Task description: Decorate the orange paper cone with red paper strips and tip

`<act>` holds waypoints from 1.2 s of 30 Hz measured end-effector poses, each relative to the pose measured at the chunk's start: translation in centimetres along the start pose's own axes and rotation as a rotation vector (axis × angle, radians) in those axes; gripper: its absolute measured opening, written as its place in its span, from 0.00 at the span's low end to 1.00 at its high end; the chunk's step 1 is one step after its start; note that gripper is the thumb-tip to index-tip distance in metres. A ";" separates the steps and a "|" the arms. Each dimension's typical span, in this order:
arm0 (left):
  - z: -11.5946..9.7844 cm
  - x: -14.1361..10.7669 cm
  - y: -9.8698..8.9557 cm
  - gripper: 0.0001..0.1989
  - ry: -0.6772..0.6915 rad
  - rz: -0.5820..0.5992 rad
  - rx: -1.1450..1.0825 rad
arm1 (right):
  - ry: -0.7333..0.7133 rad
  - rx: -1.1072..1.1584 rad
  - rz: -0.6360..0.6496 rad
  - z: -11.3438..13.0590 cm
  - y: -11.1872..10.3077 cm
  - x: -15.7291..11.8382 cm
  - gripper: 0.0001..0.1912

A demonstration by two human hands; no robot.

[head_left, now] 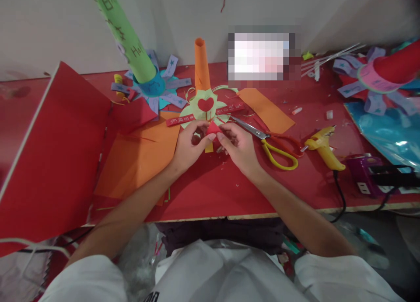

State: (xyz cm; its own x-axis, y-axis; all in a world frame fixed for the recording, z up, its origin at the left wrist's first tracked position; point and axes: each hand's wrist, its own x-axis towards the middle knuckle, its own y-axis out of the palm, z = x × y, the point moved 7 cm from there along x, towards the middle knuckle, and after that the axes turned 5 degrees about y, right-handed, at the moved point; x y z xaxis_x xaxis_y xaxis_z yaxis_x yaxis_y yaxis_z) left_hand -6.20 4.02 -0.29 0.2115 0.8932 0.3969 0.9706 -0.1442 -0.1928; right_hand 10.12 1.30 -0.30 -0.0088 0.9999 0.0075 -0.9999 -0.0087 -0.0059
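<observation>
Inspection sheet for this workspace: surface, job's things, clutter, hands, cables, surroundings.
Surface: red tabletop, small pale bits scattered.
Job's things: small pointed red piece, apparently paper; pale-green paper flower with red heart beyond it.
Clutter: metal scissors with red-and-yellow looped handles; yellow glue gun, nozzle beside the red handle; flat orange paper sheet at left.
Hands: left hand and right hand both pinch the red piece.
Cables: black glue-gun cord running over the front edge.
Surroundings: grey wall behind.

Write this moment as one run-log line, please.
left hand: holds red paper | right hand: holds same piece | scissors, glue gun: on red table
</observation>
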 end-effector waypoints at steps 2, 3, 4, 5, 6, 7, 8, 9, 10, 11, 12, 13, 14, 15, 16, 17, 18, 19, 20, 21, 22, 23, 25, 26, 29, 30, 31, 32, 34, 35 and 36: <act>-0.4 -0.1 0.1 0.21 0.028 0.007 0.045 | -0.018 -0.022 0.007 0.0 0.0 0.0 0.19; -0.6 -0.1 0.1 0.20 0.035 0.010 0.061 | -0.023 -0.027 0.014 0.1 0.1 0.0 0.19; -0.7 -0.1 0.1 0.19 0.040 0.011 0.074 | -0.024 -0.029 0.021 0.1 0.2 0.0 0.19; -0.7 -0.1 0.0 0.19 0.048 0.010 0.085 | -0.022 -0.028 0.028 0.1 0.2 0.0 0.19; -0.8 -0.1 0.0 0.18 0.055 0.009 0.093 | -0.019 -0.028 0.034 0.1 0.3 0.1 0.19; -0.9 -0.1 -0.1 0.18 0.065 0.009 0.101 | -0.017 -0.028 0.038 0.1 0.3 0.1 0.19; -0.9 -0.1 -0.1 0.18 0.079 0.008 0.109 | -0.016 -0.028 0.041 0.1 0.3 0.1 0.19; -1.0 0.0 -0.2 0.17 0.093 0.010 0.118 | -0.017 -0.029 0.044 0.1 0.4 0.1 0.19; -1.1 0.0 -0.2 0.16 0.105 0.012 0.127 | -0.019 -0.031 0.046 0.2 0.4 0.1 0.18; -1.1 0.0 -0.2 0.15 0.116 0.014 0.137 | -0.023 -0.036 0.045 0.2 0.4 0.1 0.17; -1.2 0.0 -0.2 0.14 0.126 0.016 0.147 | -0.028 -0.040 0.044 0.3 0.4 0.1 0.17; -1.3 0.0 -0.2 0.13 0.138 0.016 0.160 | -0.032 -0.044 0.043 0.3 0.4 0.1 0.16; -1.4 0.0 -0.3 0.13 0.149 0.014 0.173 | -0.033 -0.044 0.043 0.3 0.4 0.1 0.15; -1.5 0.0 -0.3 0.14 0.155 0.006 0.185 | -0.033 -0.042 0.044 0.2 0.4 0.1 0.14; -1.5 0.0 -0.5 0.14 0.157 -0.010 0.196 | -0.031 -0.039 0.046 0.2 0.4 0.1 0.14; -1.6 0.0 -0.6 0.15 0.162 -0.034 0.209 | -0.026 -0.039 0.045 0.1 0.4 0.1 0.13; -1.8 -0.1 -0.9 0.15 0.172 -0.064 0.228 | -0.022 -0.045 0.042 -0.1 0.3 0.1 0.14; -2.0 -0.1 -1.1 0.15 0.196 -0.094 0.255 | -0.020 -0.060 0.034 -0.2 0.3 0.1 0.14; -2.3 -0.2 -1.3 0.16 0.233 -0.118 0.290 | -0.023 -0.083 0.021 -0.3 0.2 0.1 0.14; -2.7 -0.3 -1.3 0.17 0.281 -0.132 0.326 | -0.030 -0.114 0.006 -0.4 0.0 0.0 0.13; -3.1 -0.4 -1.2 0.17 0.332 -0.133 0.359 | -0.044 -0.153 -0.010 -0.3 0.0 -0.1 0.13; -3.4 -0.5 -1.1 0.16 0.371 -0.123 0.384 | -0.066 -0.198 -0.027 -0.2 -0.1 -0.2 0.12; -3.6 -0.7 -0.7 0.14 0.398 -0.096 0.405 | -0.130 -0.306 -0.060 0.3 -0.1 -0.4 0.10; -3.6 -0.7 -0.5 0.13 0.386 -0.084 0.408 | -0.165 -0.360 -0.071 0.6 -0.1 -0.6 0.09; -3.4 -0.7 -0.3 0.12 0.312 -0.071 0.420 | -0.252 -0.481 -0.078 1.3 0.3 -1.0 0.10; -3.4 -0.7 -0.4 0.12 0.293 -0.076 0.422 | -0.273 -0.503 -0.075 1.5 0.5 -1.1 0.10; -3.4 -0.7 -0.4 0.12 0.283 -0.084 0.425 | -0.289 -0.517 -0.072 1.5 0.6 -1.2 0.10; -3.5 -0.8 -0.5 0.12 0.282 -0.091 0.425 | -0.301 -0.527 -0.071 1.6 0.7 -1.2 0.10; -3.8 -0.8 -0.5 0.12 0.296 -0.104 0.423 | -0.316 -0.536 -0.070 1.6 0.8 -1.3 0.10; -3.9 -0.9 -0.5 0.12 0.306 -0.106 0.421 | -0.317 -0.538 -0.067 1.6 0.8 -1.3 0.10; -4.0 -0.9 -0.4 0.11 0.314 -0.108 0.419 | -0.314 -0.539 -0.064 1.5 0.9 -1.4 0.10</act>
State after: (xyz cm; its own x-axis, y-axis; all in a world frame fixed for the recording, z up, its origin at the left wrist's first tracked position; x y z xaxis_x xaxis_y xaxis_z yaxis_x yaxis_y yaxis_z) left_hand -6.35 1.53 3.05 0.1992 0.7136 0.6716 0.8733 0.1817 -0.4520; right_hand 9.26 -0.07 1.21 -0.0325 0.9476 0.3178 -0.8555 0.1380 -0.4990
